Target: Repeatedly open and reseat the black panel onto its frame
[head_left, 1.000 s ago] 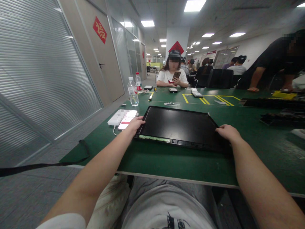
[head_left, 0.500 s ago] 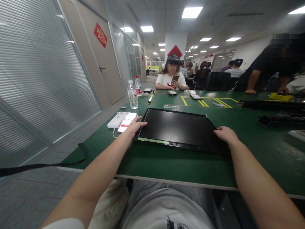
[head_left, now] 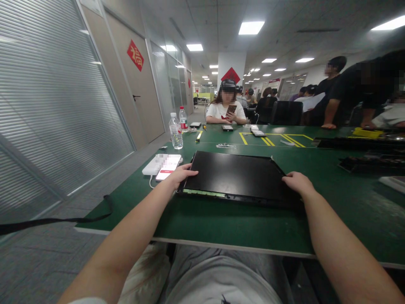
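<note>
Left hand [head_left: 182, 175] and right hand [head_left: 298, 183] grip the LCD panel [head_left: 234, 174] by its sides; between their fingers it seems loosened, not yet clear of its black frame [head_left: 253, 201]

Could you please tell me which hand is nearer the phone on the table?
Left. The left hand is beside the phone; the right hand is farther off, at the right edge of the black screen.

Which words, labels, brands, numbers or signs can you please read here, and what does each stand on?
"福": red diamond on the door.
Too small or blurred: clear bottle, red-capped bottle, lit phone, red sign on the pillar.
No legible text: black panel.
</note>
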Tool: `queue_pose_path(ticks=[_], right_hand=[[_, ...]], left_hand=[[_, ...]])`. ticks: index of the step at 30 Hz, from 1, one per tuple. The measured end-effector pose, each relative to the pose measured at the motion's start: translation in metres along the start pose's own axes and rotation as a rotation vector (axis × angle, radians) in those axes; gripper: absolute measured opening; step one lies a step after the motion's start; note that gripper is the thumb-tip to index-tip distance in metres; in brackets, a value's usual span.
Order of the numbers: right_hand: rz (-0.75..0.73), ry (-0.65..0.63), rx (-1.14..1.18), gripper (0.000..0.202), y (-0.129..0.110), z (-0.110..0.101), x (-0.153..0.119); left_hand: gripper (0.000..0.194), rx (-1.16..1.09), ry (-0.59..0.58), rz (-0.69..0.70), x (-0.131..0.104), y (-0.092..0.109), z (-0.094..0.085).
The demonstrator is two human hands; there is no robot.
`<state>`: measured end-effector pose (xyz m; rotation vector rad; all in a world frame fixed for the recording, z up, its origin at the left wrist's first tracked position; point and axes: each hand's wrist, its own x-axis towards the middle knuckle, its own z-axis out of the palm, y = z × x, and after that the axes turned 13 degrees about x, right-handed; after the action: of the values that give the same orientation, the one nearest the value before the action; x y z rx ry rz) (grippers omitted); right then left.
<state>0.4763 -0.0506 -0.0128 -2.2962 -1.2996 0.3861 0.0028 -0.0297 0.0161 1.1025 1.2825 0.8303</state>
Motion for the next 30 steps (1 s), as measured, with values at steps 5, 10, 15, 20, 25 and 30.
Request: queue_pose_path(ticks=[5, 10, 15, 20, 25, 30], right_hand=[[-0.005, 0.004, 0.002, 0.038, 0.0001, 0.0001, -0.0010], [-0.005, 0.006, 0.015, 0.039, 0.0002, -0.0002, -0.0017], [-0.004, 0.016, 0.022, 0.039, -0.0001, -0.0002, -0.0017], [-0.003, 0.028, 0.039, 0.037, -0.0008, -0.0013, -0.0023], [-0.009, 0.058, 0.053, 0.030, -0.0002, -0.0016, -0.0034], [-0.015, 0.054, 0.053, 0.030, 0.0004, -0.0019, -0.0034]], left_hand=[[0.062, 0.064, 0.035, 0.015, -0.0013, -0.0012, 0.0007], [0.060, 0.024, -0.009, 0.082, -0.0039, 0.0001, 0.0017], [0.066, -0.028, 0.005, 0.150, -0.0019, 0.0010, 0.0015], [0.067, -0.048, -0.002, 0.187, -0.0010, 0.0010, 0.0006], [0.076, -0.034, -0.004, 0.199, -0.0033, 0.0011, 0.0011], [0.062, -0.022, -0.025, 0.288, -0.0052, 0.0028, 0.0028]])
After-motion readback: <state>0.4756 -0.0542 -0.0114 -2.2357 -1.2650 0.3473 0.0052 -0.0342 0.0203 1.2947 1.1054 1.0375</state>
